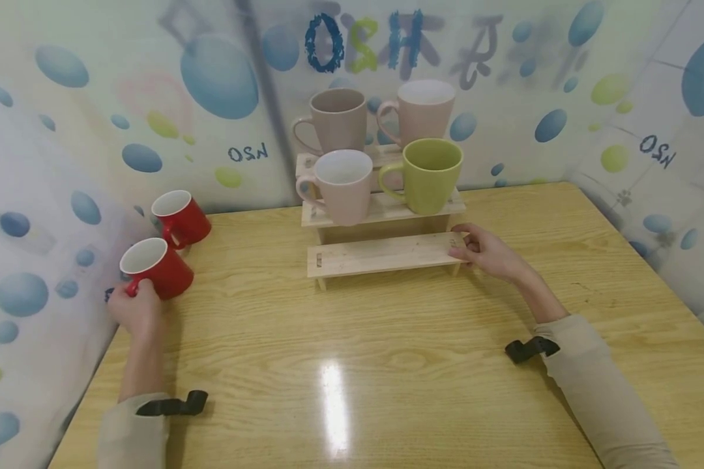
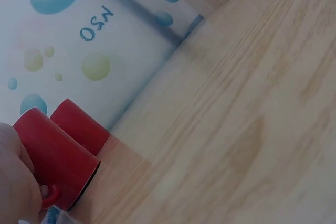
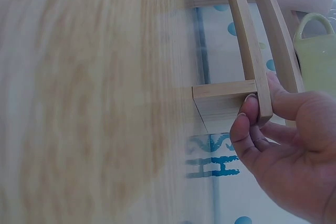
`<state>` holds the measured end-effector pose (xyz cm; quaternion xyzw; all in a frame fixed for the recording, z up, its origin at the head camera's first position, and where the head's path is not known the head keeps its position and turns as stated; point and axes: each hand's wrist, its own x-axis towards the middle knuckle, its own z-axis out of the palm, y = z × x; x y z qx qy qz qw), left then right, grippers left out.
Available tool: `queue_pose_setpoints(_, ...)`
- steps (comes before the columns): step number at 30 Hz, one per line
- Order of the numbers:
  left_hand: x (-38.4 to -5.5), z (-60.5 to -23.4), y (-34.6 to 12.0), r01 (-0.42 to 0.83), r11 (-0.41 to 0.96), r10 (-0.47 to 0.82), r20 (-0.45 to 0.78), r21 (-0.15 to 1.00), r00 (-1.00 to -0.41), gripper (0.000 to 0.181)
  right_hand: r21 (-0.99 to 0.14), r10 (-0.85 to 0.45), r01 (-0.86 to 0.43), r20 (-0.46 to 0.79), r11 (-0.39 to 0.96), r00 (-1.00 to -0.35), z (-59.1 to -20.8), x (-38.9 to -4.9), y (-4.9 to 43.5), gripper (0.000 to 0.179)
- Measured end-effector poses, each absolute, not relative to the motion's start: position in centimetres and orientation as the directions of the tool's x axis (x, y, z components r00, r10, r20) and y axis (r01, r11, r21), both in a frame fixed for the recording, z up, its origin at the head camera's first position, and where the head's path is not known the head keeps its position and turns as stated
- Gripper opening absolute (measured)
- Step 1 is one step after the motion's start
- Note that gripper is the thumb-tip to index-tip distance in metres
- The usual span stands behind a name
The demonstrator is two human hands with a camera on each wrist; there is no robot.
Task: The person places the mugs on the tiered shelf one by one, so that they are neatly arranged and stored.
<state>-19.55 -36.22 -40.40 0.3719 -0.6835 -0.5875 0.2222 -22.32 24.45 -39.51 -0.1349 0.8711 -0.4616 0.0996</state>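
At the table's left edge my left hand (image 1: 137,309) grips the handle of the nearer red mug (image 1: 167,273), white inside. In the left wrist view that red mug (image 2: 58,161) fills the lower left corner, with part of my hand (image 2: 18,177) beside it. My right hand (image 1: 489,253) pinches the right end of the lowest step of a wooden tiered rack (image 1: 381,255). The right wrist view has the thumb on one face of the rack's board (image 3: 247,40) and curled fingers of the hand (image 3: 310,135) on the other.
A second red mug (image 1: 184,218) stands just behind the first. On the top tier are a taupe mug (image 1: 340,124) and a pink mug (image 1: 427,111). The middle tier holds a pale pink mug (image 1: 346,189) and a green mug (image 1: 431,179). A patterned curtain (image 1: 223,163) borders the table.
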Motion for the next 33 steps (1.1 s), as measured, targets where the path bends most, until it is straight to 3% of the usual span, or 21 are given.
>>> queue_pose_setpoints(3,-19.4,-39.9,-36.2,-0.2,-0.115,-0.766,-0.215,0.973,-0.606,0.008,-0.833,-0.327,-0.144,-0.046,0.534,-0.944,-39.5,-22.4,24.5,0.059)
queue_pose_setpoints(14,-19.0,-38.2,-34.9,-0.05,-0.219,-0.767,-0.203,0.974,-0.609,0.015,-0.831,-0.333,-0.159,-0.034,0.533,-0.942,-39.6,-22.4,24.5,0.058)
queue_pose_setpoints(33,-17.6,-33.4,-28.3,0.149,-0.102,-0.672,0.043,0.984,-0.739,0.018,-0.84,-0.333,-0.146,-0.043,0.522,-0.942,-39.3,-22.2,24.5,0.059)
